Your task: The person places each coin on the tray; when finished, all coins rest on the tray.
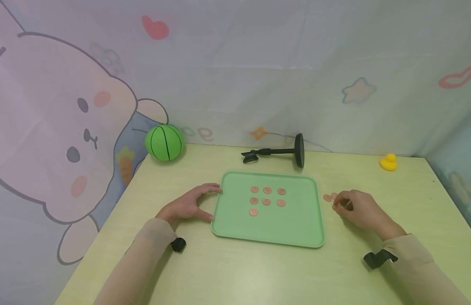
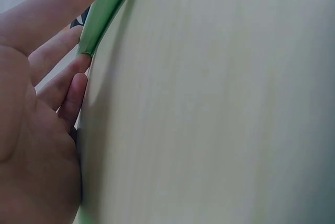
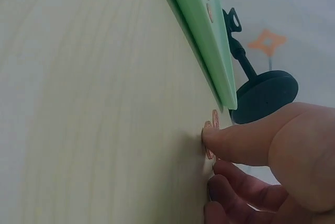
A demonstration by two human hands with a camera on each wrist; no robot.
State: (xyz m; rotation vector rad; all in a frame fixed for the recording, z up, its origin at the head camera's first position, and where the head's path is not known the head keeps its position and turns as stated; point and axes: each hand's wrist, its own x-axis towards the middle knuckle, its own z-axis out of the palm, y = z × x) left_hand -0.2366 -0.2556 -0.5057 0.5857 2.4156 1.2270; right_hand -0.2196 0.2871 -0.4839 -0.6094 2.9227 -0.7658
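Observation:
A light-green tray (image 1: 296, 231) lies on the table with several copper coins (image 1: 266, 202) in rows on it. At its left edge my left hand (image 1: 187, 205) rests with thumb and fingers spread, the fingertips touching the rim; in the left wrist view the fingers (image 2: 65, 85) lie along the green edge. Right of the tray, my right hand (image 1: 359, 208) pinches a coin (image 1: 335, 207) between thumb and forefinger, low over the table. Two more coins lie just beyond it, one coin (image 1: 327, 198) nearer the tray. The right wrist view shows the thumb (image 3: 230, 141) over a coin (image 3: 210, 153).
Behind the tray a black stand with a round base (image 1: 299, 151) lies on its side. A green ball (image 1: 164, 142) sits at the back left corner and a yellow rubber duck (image 1: 389, 162) at the back right. A printed cloth (image 1: 235, 76) hangs behind the table.

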